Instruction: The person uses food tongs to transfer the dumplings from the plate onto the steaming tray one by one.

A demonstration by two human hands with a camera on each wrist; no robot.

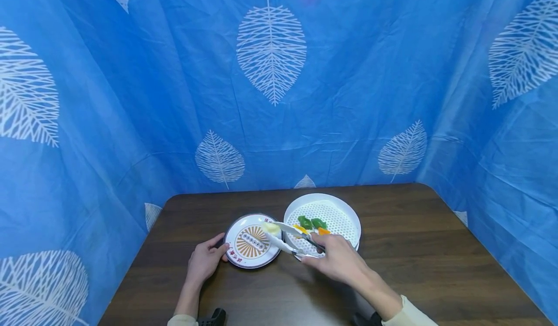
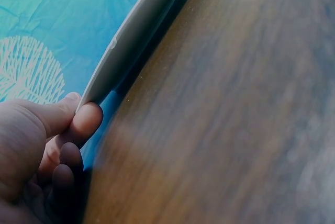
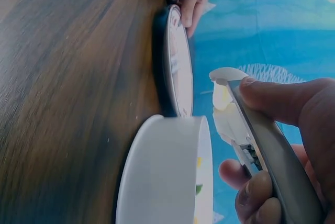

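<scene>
My left hand (image 1: 205, 259) pinches the left rim of a round plate (image 1: 234, 229) with red lettering and a brown ray pattern; the left wrist view shows thumb above and fingers beneath, with the rim tilted up slightly off the table. My right hand (image 1: 337, 258) grips tongs (image 3: 277, 156) with white heads and dark-and-metal handles. Between the tong heads is a pale yellow piece (image 1: 271, 228), held over the plate's right side, apart from its surface. Right of the plate stands a white round basket (image 1: 346, 219) with a perforated bottom, holding green pieces (image 1: 311, 223) and orange-yellow pieces (image 1: 323, 231).
Everything stands on a dark wooden table (image 1: 410, 248). A blue curtain (image 1: 348, 98) with white leaf prints hangs behind the table and along both sides. Dark wrist straps (image 1: 213, 317) show near the front edge.
</scene>
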